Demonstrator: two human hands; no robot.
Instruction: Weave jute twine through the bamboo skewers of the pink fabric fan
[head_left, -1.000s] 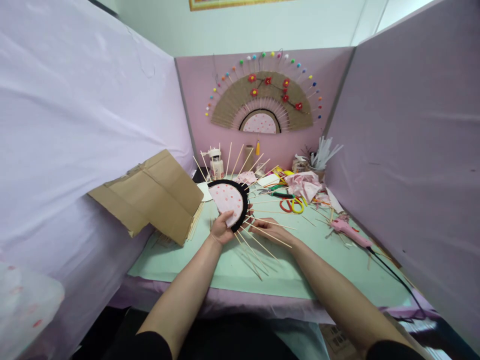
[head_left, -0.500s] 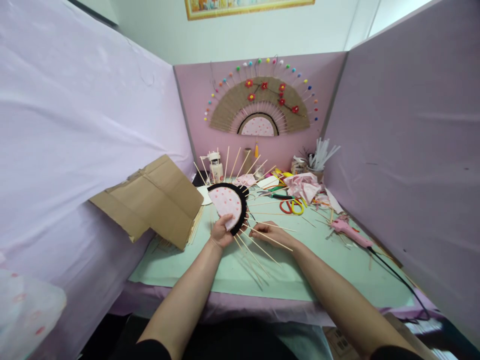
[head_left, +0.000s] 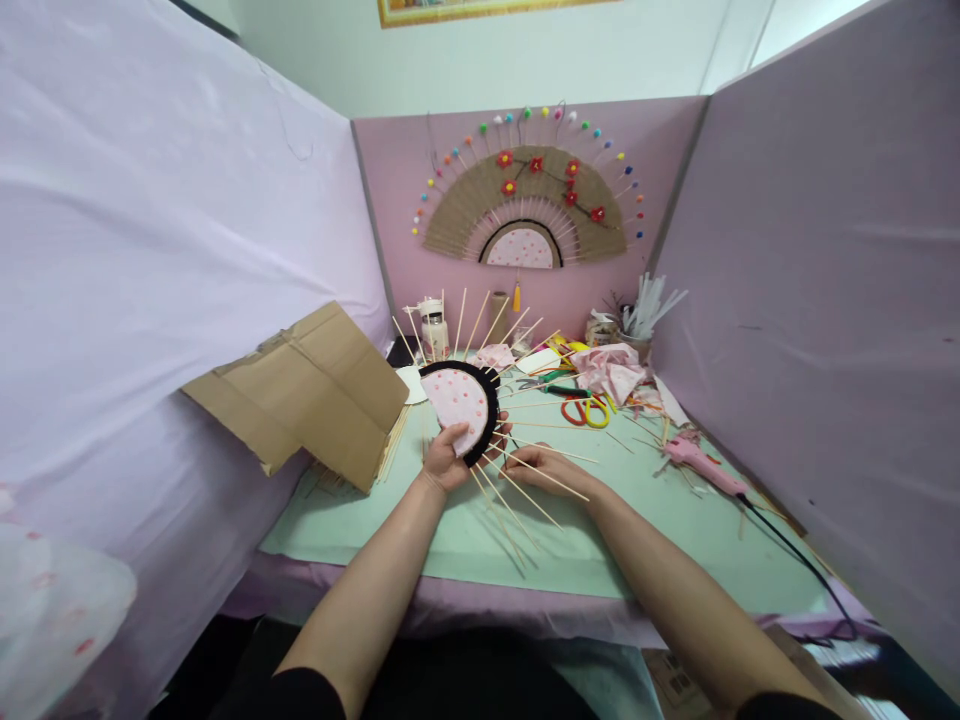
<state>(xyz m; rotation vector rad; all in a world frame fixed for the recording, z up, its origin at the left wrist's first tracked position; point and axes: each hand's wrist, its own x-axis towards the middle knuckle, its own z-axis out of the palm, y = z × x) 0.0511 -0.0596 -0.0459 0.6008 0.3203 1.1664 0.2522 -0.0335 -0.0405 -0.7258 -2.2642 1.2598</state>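
Note:
My left hand (head_left: pixel 448 458) is closed round the lower end of a half-round fan base (head_left: pixel 456 402), thumb on its pink dotted cloth face. A black band runs along its curved rim, and thin wooden sticks (head_left: pixel 525 492) fan out from that edge. Just right of the rim, my right hand (head_left: pixel 541 468) is closed in a pinch behind some of the sticks. A thin black cord (head_left: pixel 514 441) runs between the rim and its fingertips.
Folded cardboard (head_left: pixel 315 390) leans at the left. Scissors (head_left: pixel 586 411), pliers (head_left: pixel 566 391) and crumpled pink cloth (head_left: pixel 611 370) lie behind the hands. A pink glue gun (head_left: pixel 703 465) with its cable lies right. A finished fan (head_left: pixel 525 180) hangs on the back panel.
The camera view has shifted slightly. The fan base stays in my left hand, and my right hand keeps its pinch beside the rim with hardly any movement.

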